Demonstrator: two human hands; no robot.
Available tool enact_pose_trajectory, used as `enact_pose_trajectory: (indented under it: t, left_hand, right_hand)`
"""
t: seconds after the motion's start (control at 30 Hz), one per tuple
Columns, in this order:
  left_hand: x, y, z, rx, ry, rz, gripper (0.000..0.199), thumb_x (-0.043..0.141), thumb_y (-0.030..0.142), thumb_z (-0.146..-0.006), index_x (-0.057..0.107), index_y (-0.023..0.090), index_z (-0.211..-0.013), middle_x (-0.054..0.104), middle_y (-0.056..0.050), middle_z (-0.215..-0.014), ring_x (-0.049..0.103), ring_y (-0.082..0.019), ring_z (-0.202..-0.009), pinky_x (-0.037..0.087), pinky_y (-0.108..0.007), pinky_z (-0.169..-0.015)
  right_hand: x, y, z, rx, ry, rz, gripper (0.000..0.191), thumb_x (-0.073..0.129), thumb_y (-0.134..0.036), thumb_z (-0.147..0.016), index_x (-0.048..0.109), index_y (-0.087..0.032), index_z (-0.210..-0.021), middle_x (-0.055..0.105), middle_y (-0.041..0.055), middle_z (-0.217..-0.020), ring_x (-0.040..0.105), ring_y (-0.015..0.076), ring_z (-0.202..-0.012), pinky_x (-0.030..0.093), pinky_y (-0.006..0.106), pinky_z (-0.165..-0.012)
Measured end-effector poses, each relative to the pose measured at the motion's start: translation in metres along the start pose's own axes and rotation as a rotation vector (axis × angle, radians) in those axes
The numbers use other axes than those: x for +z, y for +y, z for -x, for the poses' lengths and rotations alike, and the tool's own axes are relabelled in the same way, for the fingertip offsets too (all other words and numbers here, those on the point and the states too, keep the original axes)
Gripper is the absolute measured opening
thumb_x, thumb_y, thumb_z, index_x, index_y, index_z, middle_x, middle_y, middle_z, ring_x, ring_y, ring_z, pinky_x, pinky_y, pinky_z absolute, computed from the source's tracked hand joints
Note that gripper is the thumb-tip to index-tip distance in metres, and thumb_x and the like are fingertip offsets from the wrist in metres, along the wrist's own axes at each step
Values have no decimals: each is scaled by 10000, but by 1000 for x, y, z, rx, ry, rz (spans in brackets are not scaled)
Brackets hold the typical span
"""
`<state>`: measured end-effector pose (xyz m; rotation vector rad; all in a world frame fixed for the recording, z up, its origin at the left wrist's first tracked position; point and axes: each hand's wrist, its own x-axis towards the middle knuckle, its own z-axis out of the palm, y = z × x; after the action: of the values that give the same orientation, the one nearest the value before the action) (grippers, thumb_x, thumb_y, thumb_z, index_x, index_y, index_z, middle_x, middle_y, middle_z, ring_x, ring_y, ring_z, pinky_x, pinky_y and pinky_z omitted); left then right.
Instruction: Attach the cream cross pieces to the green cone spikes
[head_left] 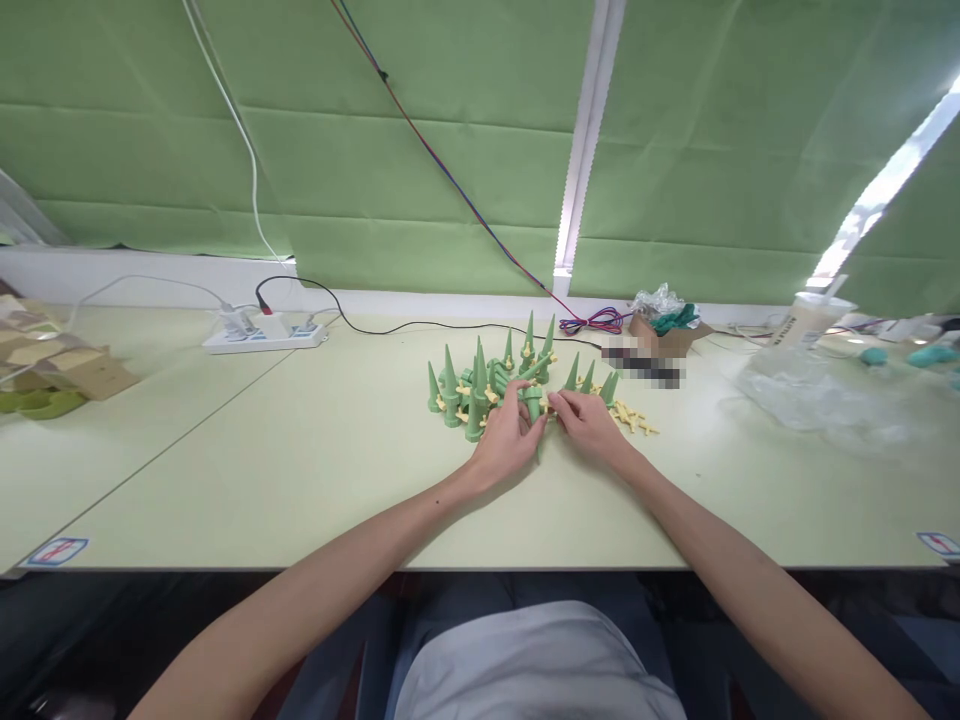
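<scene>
Hands (510, 440) hold yellow piece (545, 404) on green spike (534, 408) pointing lengthwise toward wearer (540, 665).

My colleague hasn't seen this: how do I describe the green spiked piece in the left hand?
On the pale table, find the cluster of green spikes, then the left hand at its near side. It holds the green spiked piece, whose tip points toward the person; neighbouring spikes point up.

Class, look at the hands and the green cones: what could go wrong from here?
The left hand, holding a green piece, is close beside upright green cones and might topple some. Loose yellow pieces lie near the right hand; a sideways brush could scatter them.
</scene>
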<state>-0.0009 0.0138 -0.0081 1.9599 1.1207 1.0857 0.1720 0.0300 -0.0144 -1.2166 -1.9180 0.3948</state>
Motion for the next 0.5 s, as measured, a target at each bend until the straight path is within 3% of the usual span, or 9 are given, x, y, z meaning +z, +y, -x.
enact_pose_trajectory:
  t: [0.2,0.37,0.5]
  left_hand:
    - [-2,2,0,-6,27,5,486,531,377,-888,367,205,-1312,506,40,-696,510,-121,-528,391,-251,-548]
    - [0,0,0,-12,13,5,481,529,385,-888,369,211,-1306,504,44,-699,505,-115,-521,387,-244,-539]
    - [0,0,0,-6,-1,1,475,531,381,-885,378,207,-1300,505,47,-691,505,-112,-524,380,-239,-538]
  right_hand:
    - [0,-1,2,0,39,-109,267,507,-453,-915,587,-199,-903,585,4,-678,507,142,-567,391,262,-557]
    - [-1,0,2,-13,37,-106,250,510,-419,-914,589,-194,-838,584,-1,-660,480,130,-551,377,255,-552]
    - [0,2,1,-21,45,-37,354,473,-446,-934,524,-196,-688,468,-29,-563,381,117,-515,315,256,-531]
